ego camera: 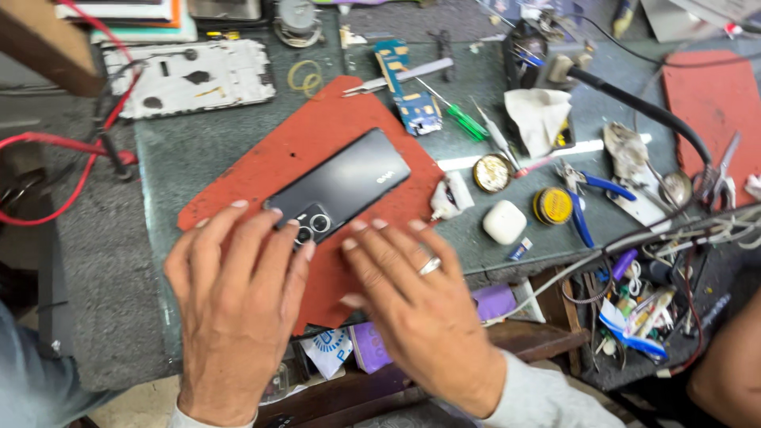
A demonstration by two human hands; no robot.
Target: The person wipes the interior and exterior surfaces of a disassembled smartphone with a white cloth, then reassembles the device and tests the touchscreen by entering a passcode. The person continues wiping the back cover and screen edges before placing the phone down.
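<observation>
A black smartphone (345,186) lies back side up on a red-orange mat (317,127), its camera cluster toward me. My left hand (234,297) lies flat, fingers spread, with the fingertips touching the phone's near end by the cameras. My right hand (412,293), wearing a ring, rests flat on the mat just right of the camera end, fingertips at the phone's edge. Neither hand grips anything.
The glass-topped bench (182,158) carries a white phone frame (190,75), small circuit boards (416,107), tweezers, a green screwdriver (464,119), flux tins (493,172), a white earbud case (504,221), blue pliers (590,194), a crumpled tissue and red cables (55,147). Another person's arm (729,364) is at lower right.
</observation>
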